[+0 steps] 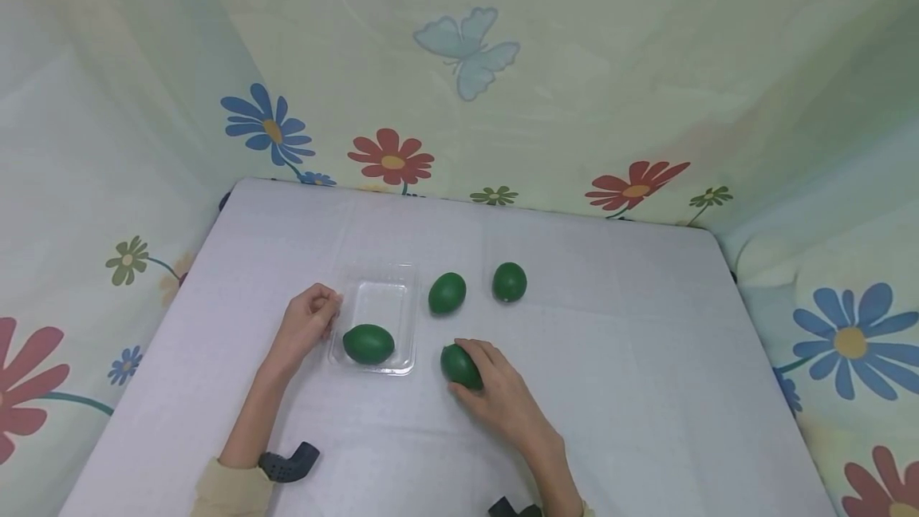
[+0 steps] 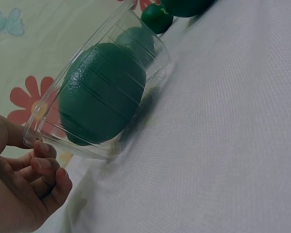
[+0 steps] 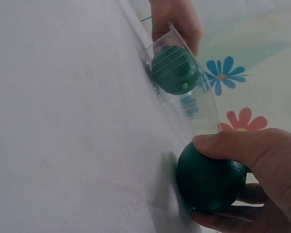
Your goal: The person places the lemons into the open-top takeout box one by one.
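Observation:
My left hand [image 1: 310, 317] pinches the rim of a clear plastic container [image 1: 408, 317] at its left side; the left wrist view shows thumb and fingers at the rim's corner. One green lime [image 1: 368, 344] lies inside, at the container's near end. To the right of the container, my right hand [image 1: 500, 393] grips another lime [image 3: 208, 179], with the thumb on one side and the fingers round the other. In the head view this lime is low over the table or on it; I cannot tell which.
Two more limes stand on the white-covered table [image 1: 617, 357]: one lime [image 1: 447, 294] just right of the container, another lime [image 1: 510, 282] farther right. A flower-printed curtain [image 1: 560, 102] hangs behind the table's far edge and along its sides.

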